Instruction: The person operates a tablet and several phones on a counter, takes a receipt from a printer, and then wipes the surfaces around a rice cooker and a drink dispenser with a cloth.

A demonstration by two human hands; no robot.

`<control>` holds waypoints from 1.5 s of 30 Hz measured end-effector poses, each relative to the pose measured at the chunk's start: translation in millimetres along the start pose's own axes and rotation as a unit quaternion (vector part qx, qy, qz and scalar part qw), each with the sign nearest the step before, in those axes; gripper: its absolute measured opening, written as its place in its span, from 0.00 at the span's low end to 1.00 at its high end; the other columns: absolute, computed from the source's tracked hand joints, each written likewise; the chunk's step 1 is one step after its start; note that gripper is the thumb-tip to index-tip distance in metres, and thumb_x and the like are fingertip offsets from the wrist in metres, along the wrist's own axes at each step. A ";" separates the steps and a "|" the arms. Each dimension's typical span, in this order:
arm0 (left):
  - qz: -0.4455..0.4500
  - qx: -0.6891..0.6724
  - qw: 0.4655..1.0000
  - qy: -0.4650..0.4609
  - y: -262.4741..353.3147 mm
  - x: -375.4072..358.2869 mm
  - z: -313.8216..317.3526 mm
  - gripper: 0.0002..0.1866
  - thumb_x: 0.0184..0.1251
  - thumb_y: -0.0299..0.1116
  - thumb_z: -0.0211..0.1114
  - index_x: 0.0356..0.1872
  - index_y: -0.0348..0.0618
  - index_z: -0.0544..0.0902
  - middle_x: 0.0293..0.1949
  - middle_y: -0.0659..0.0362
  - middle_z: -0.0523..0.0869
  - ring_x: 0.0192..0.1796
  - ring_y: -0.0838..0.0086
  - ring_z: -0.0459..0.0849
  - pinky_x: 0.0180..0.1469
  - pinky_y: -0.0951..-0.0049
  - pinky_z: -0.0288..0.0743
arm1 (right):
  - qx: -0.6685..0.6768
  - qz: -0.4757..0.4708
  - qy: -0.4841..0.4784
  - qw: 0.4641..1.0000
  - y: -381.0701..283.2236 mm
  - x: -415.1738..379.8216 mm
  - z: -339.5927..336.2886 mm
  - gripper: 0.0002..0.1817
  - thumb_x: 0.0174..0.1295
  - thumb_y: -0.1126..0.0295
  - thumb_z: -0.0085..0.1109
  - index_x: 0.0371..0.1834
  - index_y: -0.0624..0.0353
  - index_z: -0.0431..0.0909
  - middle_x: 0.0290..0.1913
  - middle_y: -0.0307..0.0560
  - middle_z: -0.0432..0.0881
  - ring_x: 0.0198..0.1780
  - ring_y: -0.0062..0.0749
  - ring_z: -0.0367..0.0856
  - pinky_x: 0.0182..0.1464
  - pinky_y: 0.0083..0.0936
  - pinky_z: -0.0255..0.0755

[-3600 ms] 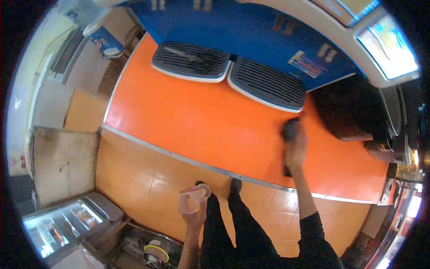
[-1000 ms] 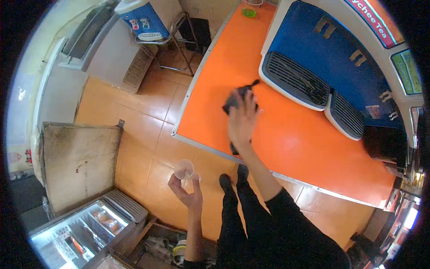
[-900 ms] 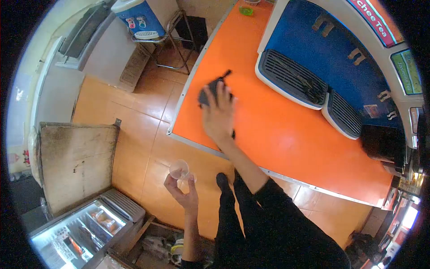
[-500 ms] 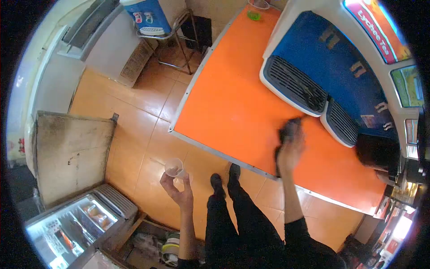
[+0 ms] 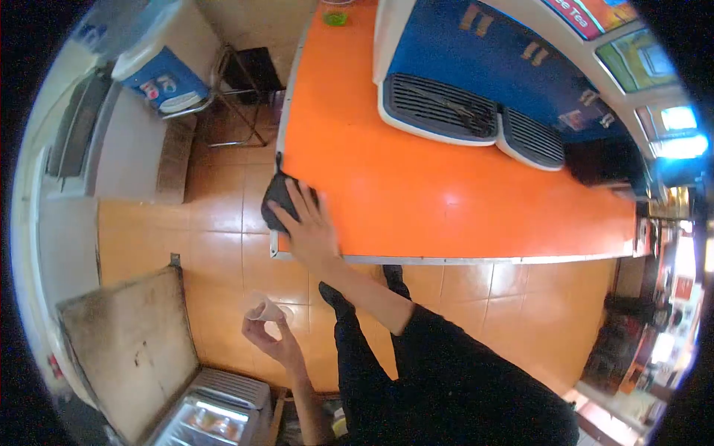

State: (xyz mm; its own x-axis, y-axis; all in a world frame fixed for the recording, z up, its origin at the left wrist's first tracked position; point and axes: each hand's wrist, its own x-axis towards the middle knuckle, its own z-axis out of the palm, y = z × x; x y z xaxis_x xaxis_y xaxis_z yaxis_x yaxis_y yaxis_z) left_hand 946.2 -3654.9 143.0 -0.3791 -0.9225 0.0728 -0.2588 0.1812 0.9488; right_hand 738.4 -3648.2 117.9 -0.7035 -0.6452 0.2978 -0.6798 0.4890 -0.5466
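Orange counter (image 5: 446,193): right hand (image 5: 311,230), fingers spread, presses dark cloth (image 5: 279,202), now at its left edge; left hand (image 5: 269,338) pinches empty clear plastic cup (image 5: 262,311).

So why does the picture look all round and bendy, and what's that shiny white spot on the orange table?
In the head view, a fisheye lens curves the orange counter edge and leaves black corners. The pale spot is lamp glare on its glossy top. The screens at upper right are washed out bright, and the clear cup in the left hand looks slightly blurred.

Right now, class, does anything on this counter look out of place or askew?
Yes: the dark cloth under the right hand hangs over the left edge of the orange counter. No spill shows. The left hand holds a clear cup tilted sideways.
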 end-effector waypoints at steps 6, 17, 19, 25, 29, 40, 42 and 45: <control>0.085 0.056 0.993 -0.061 -40.1 48.3 -14.9 0.28 0.63 0.23 0.66 0.63 0.37 0.64 0.58 0.51 0.73 0.58 0.65 0.75 0.62 0.63 0.71 | -0.231 0.210 0.067 0.948 153.6 -116.6 -137.7 0.25 0.71 0.64 0.43 0.72 0.44 0.65 0.75 0.48 0.62 0.76 0.48 0.56 0.74 0.57 0.44; 0.047 -0.045 0.992 -0.107 -18.5 70.5 -2.6 0.27 0.64 0.22 0.65 0.61 0.35 0.64 0.58 0.49 0.74 0.61 0.62 0.74 0.64 0.61 0.69 | -0.222 0.133 -0.061 0.964 -15.3 -33.4 -33.4 0.28 0.62 0.70 0.51 0.67 0.61 0.65 0.73 0.61 0.60 0.75 0.48 0.57 0.68 0.51 0.59; 0.063 -0.055 0.991 -0.108 -8.3 78.1 3.5 0.27 0.64 0.22 0.65 0.61 0.35 0.64 0.57 0.48 0.74 0.61 0.62 0.74 0.64 0.62 0.69 | -0.027 0.069 0.045 0.996 -38.1 -51.7 -15.5 0.32 0.55 0.67 0.58 0.67 0.60 0.67 0.72 0.60 0.62 0.74 0.49 0.58 0.69 0.45 0.60; 0.103 -0.030 0.989 -0.104 8.8 84.7 22.9 0.26 0.64 0.24 0.66 0.60 0.35 0.66 0.58 0.48 0.74 0.60 0.62 0.74 0.65 0.61 0.68 | -0.169 0.241 0.080 0.952 88.2 -165.5 -121.5 0.32 0.53 0.73 0.61 0.66 0.62 0.69 0.65 0.56 0.71 0.68 0.50 0.68 0.68 0.54 0.58; 0.119 -0.060 0.982 -0.132 -1.1 76.9 32.2 0.26 0.65 0.25 0.66 0.61 0.35 0.65 0.58 0.48 0.74 0.60 0.62 0.75 0.65 0.61 0.68 | -0.290 0.290 0.152 0.899 115.1 -163.2 -161.8 0.27 0.55 0.78 0.57 0.62 0.64 0.72 0.60 0.59 0.74 0.64 0.58 0.69 0.66 0.59 0.58; 0.136 -0.038 0.983 -0.120 34.4 62.8 61.8 0.28 0.64 0.29 0.69 0.61 0.37 0.65 0.55 0.49 0.77 0.55 0.64 0.79 0.57 0.64 0.76 | -0.155 0.205 0.027 0.966 74.2 -115.0 -104.2 0.27 0.62 0.72 0.47 0.66 0.67 0.67 0.70 0.55 0.66 0.73 0.45 0.63 0.69 0.56 0.56; 0.131 -0.037 0.984 -0.117 36.7 60.1 65.0 0.29 0.64 0.29 0.69 0.61 0.37 0.64 0.55 0.49 0.77 0.56 0.64 0.78 0.58 0.64 0.76 | -0.279 0.271 0.075 0.918 160.5 -146.9 -140.0 0.26 0.64 0.70 0.46 0.67 0.67 0.66 0.68 0.56 0.70 0.70 0.46 0.67 0.69 0.55 0.56; 0.141 -0.049 0.983 -0.110 37.8 56.2 67.2 0.27 0.65 0.28 0.68 0.60 0.36 0.65 0.55 0.49 0.76 0.56 0.64 0.78 0.60 0.63 0.74 | -0.312 0.314 0.124 0.888 262.4 -160.1 -228.9 0.25 0.71 0.62 0.43 0.69 0.61 0.65 0.68 0.58 0.70 0.68 0.55 0.69 0.68 0.55 0.58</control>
State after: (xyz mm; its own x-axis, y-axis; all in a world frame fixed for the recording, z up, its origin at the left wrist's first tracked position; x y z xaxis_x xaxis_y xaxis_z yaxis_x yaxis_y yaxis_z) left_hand 855.4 -3676.9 162.3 -0.6090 -0.7424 0.2793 -0.0334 0.3758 0.9261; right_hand 625.2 -3282.3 106.0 -0.9558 -0.0194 0.2934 -0.0655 0.9868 -0.1481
